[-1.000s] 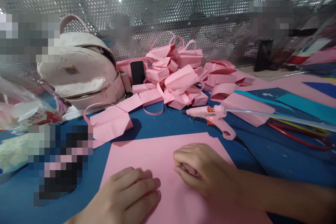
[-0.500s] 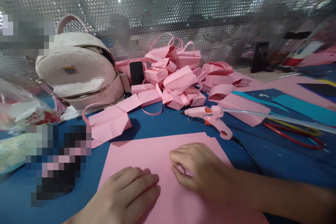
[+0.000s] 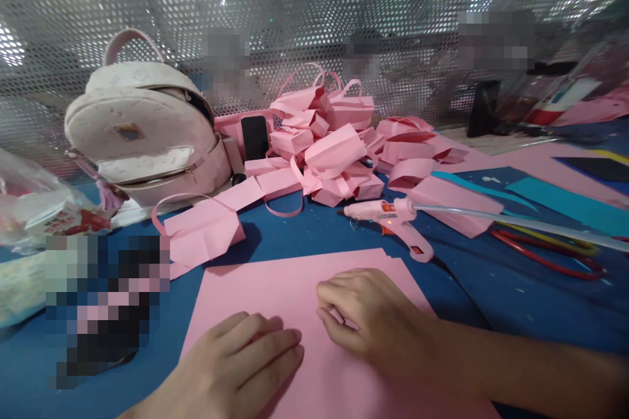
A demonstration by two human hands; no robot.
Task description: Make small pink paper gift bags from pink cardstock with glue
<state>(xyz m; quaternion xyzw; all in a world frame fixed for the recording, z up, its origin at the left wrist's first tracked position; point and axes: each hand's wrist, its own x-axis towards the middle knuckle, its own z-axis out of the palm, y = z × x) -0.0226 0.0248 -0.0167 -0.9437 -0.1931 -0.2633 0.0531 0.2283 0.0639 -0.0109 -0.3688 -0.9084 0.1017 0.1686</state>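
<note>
A stack of pink paper sheets (image 3: 265,291) lies in front of me, its far right corner slightly fanned. My left hand (image 3: 240,357) rests flat on the top sheet, fingers stretched to the right and close together. To its right, my right hand (image 3: 366,314) is closed, its fingers curled and thumb against them, the knuckle side up on the paper. Whatever it may hold is hidden. Just beyond the sheets lies a pink glue gun (image 3: 398,219) with a clear glue stick (image 3: 457,210) poking out of its back.
A heap of folded pink paper bags (image 3: 334,150) sits at the back, and one bag (image 3: 201,232) lies nearer on the left. A white backpack (image 3: 142,124) stands behind it. Red-handled scissors (image 3: 540,255) and blue strips (image 3: 565,200) lie right. A perforated metal screen (image 3: 304,6) closes the rear.
My left fingertips have crept slightly to the right on the sheet. My right hand keeps its closed pose, and the view has shifted a little.
</note>
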